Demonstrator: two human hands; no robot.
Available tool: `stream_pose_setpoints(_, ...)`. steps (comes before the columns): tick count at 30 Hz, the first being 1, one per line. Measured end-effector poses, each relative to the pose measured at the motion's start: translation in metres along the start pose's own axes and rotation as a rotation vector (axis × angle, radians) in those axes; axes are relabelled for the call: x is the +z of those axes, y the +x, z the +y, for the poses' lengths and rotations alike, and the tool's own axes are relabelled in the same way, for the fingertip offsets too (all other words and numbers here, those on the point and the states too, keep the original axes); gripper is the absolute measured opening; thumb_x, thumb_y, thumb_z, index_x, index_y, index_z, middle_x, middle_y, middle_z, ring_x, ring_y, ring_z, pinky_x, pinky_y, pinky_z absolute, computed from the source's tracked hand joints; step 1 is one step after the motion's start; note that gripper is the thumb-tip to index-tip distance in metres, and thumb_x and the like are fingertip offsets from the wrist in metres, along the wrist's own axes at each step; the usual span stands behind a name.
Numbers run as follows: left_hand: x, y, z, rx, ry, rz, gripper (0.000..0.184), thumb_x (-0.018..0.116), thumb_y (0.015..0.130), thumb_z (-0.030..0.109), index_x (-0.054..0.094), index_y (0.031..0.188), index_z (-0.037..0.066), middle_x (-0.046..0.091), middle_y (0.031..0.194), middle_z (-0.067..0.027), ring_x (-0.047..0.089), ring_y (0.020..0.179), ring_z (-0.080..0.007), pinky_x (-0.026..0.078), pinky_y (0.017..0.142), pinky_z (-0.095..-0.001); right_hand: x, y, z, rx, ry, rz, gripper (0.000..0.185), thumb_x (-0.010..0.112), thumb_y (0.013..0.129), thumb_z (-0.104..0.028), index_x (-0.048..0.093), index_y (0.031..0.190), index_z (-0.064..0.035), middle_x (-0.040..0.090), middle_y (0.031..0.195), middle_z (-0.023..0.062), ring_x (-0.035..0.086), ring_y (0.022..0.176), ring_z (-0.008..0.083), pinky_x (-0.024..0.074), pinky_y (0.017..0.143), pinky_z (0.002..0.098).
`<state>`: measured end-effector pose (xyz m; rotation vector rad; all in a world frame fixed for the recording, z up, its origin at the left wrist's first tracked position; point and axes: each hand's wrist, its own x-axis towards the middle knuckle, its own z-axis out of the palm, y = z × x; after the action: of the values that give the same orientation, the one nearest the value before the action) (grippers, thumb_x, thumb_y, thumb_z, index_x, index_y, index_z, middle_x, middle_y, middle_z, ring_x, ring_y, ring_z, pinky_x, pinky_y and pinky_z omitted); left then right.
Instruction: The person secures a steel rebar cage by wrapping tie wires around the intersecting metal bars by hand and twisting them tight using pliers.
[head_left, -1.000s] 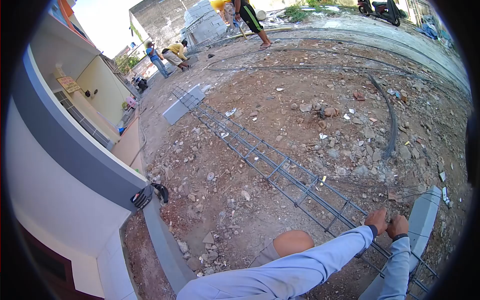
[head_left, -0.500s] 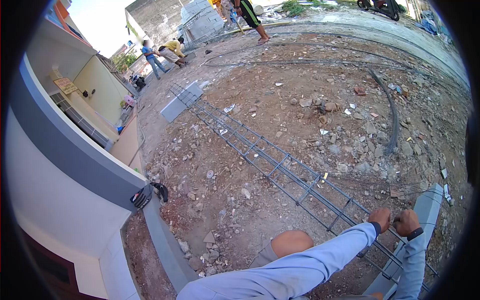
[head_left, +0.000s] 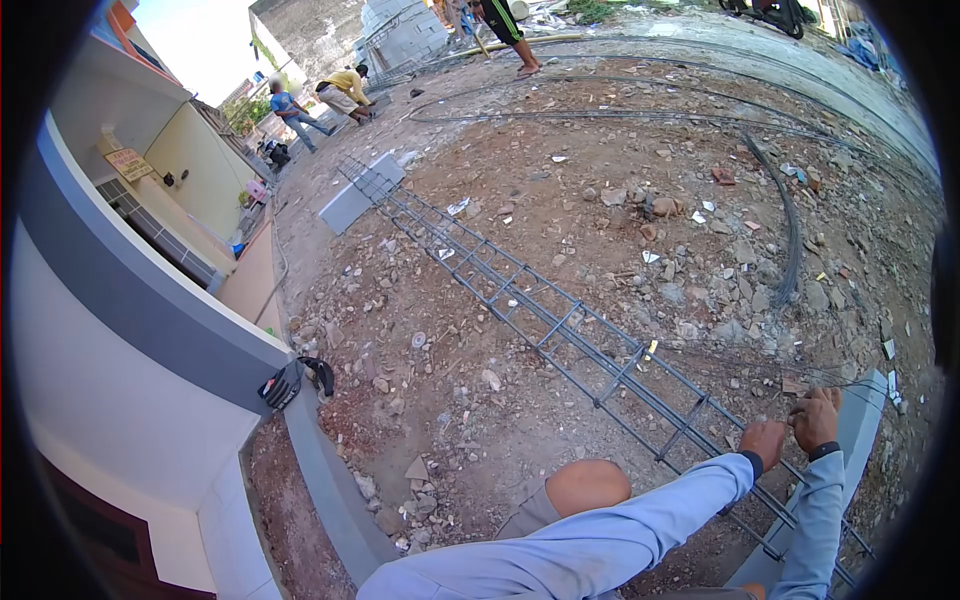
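A long cage of steel reinforcing bars (head_left: 598,402) slants across the ground, its near end below my hands. My left hand (head_left: 764,441) is closed just above the cage's upper bars; what its fingers hold is hidden. Close beside it, my right hand (head_left: 816,418) is raised a little higher, fingers curled together, around something too small to make out. Under the near end lies a grey block (head_left: 862,420), with thin dark wires (head_left: 840,381) running toward it. Another grey block (head_left: 345,207) supports the far end.
A bundle of thin wire (head_left: 795,240) lies on the rubble to the right. Long steel rods (head_left: 620,116) stretch across the back. Other people work far off, one in a yellow shirt (head_left: 343,84) bending down. A black bag (head_left: 283,386) rests by the house wall at left.
My right hand has risen slightly and turned at the wrist, while my left hand has shifted only a little. In the background, the person in blue has changed posture.
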<state>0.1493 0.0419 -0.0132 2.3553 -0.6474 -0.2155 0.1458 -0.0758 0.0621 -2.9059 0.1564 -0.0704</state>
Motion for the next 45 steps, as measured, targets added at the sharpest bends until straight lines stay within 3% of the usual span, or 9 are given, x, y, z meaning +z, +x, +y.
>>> stream_pose_setpoints(6, 0.003, 0.006, -0.004, -0.081, -0.049, -0.034, 0.009, 0.057, 0.076, 0.01, 0.062, 0.073, 0.003, 0.064, 0.077, -0.0206, 0.064, 0.078, -0.0379, 0.051, 0.071, -0.0468, 0.015, -0.048, 0.013, 0.087, 0.05, 0.242, 0.065, 0.064, 0.07, 0.002, 0.043, 0.131, -0.0036, 0.036, 0.138, 0.0203, 0.034, 0.129, 0.037, 0.0261, 0.108, 0.0424)
stream_pose_setpoints(10, -0.03, 0.003, 0.0, -0.137, -0.15, -0.119, 0.012, 0.061, 0.075, 0.013, 0.065, 0.08, 0.003, 0.065, 0.084, -0.0206, 0.064, 0.083, -0.0373, 0.051, 0.075, -0.0455, 0.033, -0.117, 0.067, 0.419, -0.1, 0.298, 0.066, 0.063, 0.074, 0.0, 0.038, 0.136, -0.0034, 0.037, 0.138, 0.0197, 0.034, 0.128, 0.0385, 0.0304, 0.105, 0.0438)
stream_pose_setpoints(14, -0.031, 0.002, 0.001, -0.183, -0.232, -0.173, 0.016, 0.065, 0.076, 0.019, 0.062, 0.08, 0.004, 0.064, 0.084, -0.0189, 0.062, 0.087, -0.0372, 0.048, 0.077, -0.0463, 0.022, -0.179, 0.06, 0.816, -0.239, 0.044, 0.066, 0.063, 0.082, -0.013, 0.032, 0.14, -0.0054, 0.035, 0.139, 0.0217, 0.034, 0.128, 0.0368, 0.0292, 0.104, 0.0466)
stream_pose_setpoints(17, -0.033, 0.008, -0.001, -0.219, -0.246, -0.218, 0.02, 0.066, 0.079, 0.022, 0.06, 0.082, 0.003, 0.063, 0.086, -0.0184, 0.061, 0.09, -0.0366, 0.046, 0.081, -0.0459, 0.043, -0.199, 0.065, 0.918, -0.229, -0.11, 0.057, 0.055, 0.09, -0.027, 0.035, 0.138, -0.0053, 0.037, 0.139, 0.0195, 0.035, 0.129, 0.0343, 0.0297, 0.103, 0.0482)
stream_pose_setpoints(25, -0.028, -0.015, 0.001, -0.089, -0.164, -0.162, 0.013, 0.053, 0.086, 0.015, 0.058, 0.095, 0.007, 0.065, 0.089, -0.0143, 0.062, 0.091, -0.0315, 0.016, 0.108, -0.0554, 0.026, -0.197, 0.044, 0.868, -0.214, -0.102, 0.049, 0.049, 0.093, -0.031, 0.043, 0.132, -0.0019, 0.039, 0.138, 0.0179, 0.038, 0.127, 0.0337, 0.028, 0.103, 0.0476)
stream_pose_setpoints(32, -0.026, -0.032, -0.003, 0.001, -0.008, -0.223, 0.031, 0.052, 0.085, 0.016, 0.053, 0.115, 0.008, 0.055, 0.121, -0.0137, 0.047, 0.12, -0.0275, 0.012, 0.111, -0.0551, 0.032, -0.215, 0.056, 0.755, -0.125, -0.009, 0.046, 0.054, 0.089, -0.027, 0.048, 0.125, 0.0018, 0.042, 0.133, 0.0201, 0.041, 0.121, 0.0378, 0.0294, 0.102, 0.0459)
stream_pose_setpoints(35, -0.02, -0.032, -0.01, 0.024, 0.02, -0.263, 0.041, 0.051, 0.085, 0.018, 0.049, 0.125, 0.008, 0.05, 0.13, -0.0138, 0.043, 0.124, -0.0281, 0.012, 0.112, -0.0546, 0.034, -0.219, 0.059, 0.712, -0.086, 0.041, 0.045, 0.057, 0.086, -0.025, 0.05, 0.121, 0.0029, 0.045, 0.128, 0.0206, 0.043, 0.117, 0.0386, 0.0308, 0.1, 0.0457)
stream_pose_setpoints(39, -0.036, -0.021, -0.005, -0.07, -0.036, -0.36, 0.037, 0.059, 0.079, 0.019, 0.06, 0.114, 0.009, 0.059, 0.117, -0.017, 0.052, 0.116, -0.0329, 0.015, 0.11, -0.0561, 0.04, -0.226, 0.069, 0.688, -0.042, 0.08, 0.044, 0.06, 0.084, -0.023, 0.052, 0.118, 0.0033, 0.046, 0.126, 0.0208, 0.044, 0.115, 0.0385, 0.0323, 0.098, 0.0452)
stream_pose_setpoints(45, -0.086, -0.008, 0.033, 0.039, -0.028, -0.39, 0.025, 0.063, 0.076, 0.019, 0.069, 0.095, 0.005, 0.066, 0.098, -0.0186, 0.064, 0.09, -0.0338, 0.047, 0.087, -0.0437, 0.029, -0.224, 0.058, 0.696, -0.012, 0.137, 0.042, 0.064, 0.082, -0.022, 0.056, 0.114, 0.0032, 0.048, 0.124, 0.0209, 0.046, 0.113, 0.0387, 0.0346, 0.096, 0.0446)
